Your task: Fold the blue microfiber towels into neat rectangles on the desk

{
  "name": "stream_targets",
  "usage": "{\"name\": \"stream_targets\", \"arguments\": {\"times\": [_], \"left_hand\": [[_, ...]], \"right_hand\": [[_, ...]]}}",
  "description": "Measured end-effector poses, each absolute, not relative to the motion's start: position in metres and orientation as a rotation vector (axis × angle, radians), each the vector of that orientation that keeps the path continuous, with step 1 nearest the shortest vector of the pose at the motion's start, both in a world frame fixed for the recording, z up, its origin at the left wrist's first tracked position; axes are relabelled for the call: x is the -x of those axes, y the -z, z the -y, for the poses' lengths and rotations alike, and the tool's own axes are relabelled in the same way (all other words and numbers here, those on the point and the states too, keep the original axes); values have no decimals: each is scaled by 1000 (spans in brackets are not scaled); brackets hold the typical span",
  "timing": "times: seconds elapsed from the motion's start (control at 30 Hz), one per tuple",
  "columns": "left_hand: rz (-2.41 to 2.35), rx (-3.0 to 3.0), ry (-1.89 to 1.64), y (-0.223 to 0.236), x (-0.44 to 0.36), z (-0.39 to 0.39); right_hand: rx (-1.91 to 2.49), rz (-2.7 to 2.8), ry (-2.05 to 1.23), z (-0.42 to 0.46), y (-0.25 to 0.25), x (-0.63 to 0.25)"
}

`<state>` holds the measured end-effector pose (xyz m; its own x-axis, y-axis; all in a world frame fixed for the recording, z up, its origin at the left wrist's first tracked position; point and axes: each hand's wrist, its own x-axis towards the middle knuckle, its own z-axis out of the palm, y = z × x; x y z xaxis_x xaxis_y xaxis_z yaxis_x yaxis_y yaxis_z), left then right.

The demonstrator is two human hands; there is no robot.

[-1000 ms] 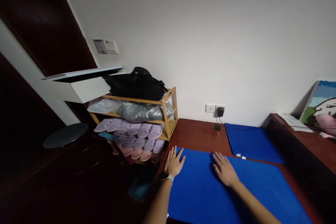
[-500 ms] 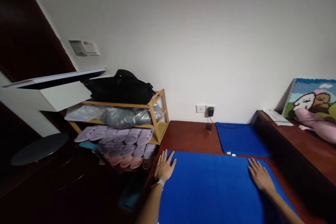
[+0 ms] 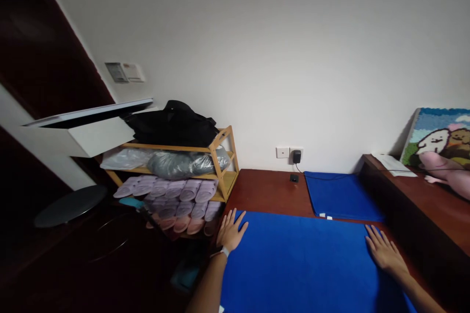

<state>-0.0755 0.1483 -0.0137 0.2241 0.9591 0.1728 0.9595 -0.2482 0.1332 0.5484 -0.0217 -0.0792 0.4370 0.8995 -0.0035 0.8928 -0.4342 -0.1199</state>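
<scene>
Large blue cloth (image 3: pixel 301 259): while both hands sit at its far corners, it lies spread flat on the reddish-brown table (image 3: pixel 264 188), running out of view at the near side.
Left hand (image 3: pixel 230 234): open and palm down on the far left corner of the large blue cloth, fingers parted, gripping nothing; a watch (image 3: pixel 224 251) is on the wrist.
Right hand (image 3: pixel 385 252): open, palm down, fingers slightly parted, at the far right corner of the large blue cloth, grasping nothing; whether the whole palm touches down, I cannot tell.
Small blue cloth (image 3: pixel 341 196): flat on the table, just beyond the right part of the large blue cloth, with two white tags (image 3: pixel 329 217) at its near edge.
Plug (image 3: pixel 297 157): black, in the wall beyond the large blue cloth, with a thin dark cord.
Raised shelf (image 3: pixel 429 200): right of the large blue cloth, bearing papers (image 3: pixel 394 165), a pink toy (image 3: pixel 444 167) and a fuzzy picture (image 3: pixel 436 129) leaning on the wall.
Wooden rack (image 3: pixel 217 168): beyond and left of the large blue cloth, with a black bag (image 3: pixel 176 126) on top, plastic-wrapped bundles (image 3: pixel 172 164) beneath, then rows of slippers (image 3: pixel 174 189).
Round stool (image 3: pixel 69 206): well left of the large blue cloth, below a white box (image 3: pixel 101 138).
</scene>
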Motion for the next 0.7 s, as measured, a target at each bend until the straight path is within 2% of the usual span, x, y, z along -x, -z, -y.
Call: {"name": "stream_targets", "arguments": {"times": [0.17, 0.33, 0.43, 0.57, 0.7], "left_hand": [[1985, 2410, 383, 17, 73, -148], [1986, 2408, 406, 20, 72, -149], [1984, 2424, 409, 21, 73, -149], [1982, 2429, 418, 22, 74, -149], [1992, 2395, 415, 24, 74, -150]], "right_hand": [[2603, 1606, -79, 21, 74, -552], [2655, 1590, -28, 9, 44, -514], [2449, 1735, 34, -6, 26, -439], [1923, 2112, -247, -31, 9, -306], [1762, 2240, -431, -55, -2, -227]]}}
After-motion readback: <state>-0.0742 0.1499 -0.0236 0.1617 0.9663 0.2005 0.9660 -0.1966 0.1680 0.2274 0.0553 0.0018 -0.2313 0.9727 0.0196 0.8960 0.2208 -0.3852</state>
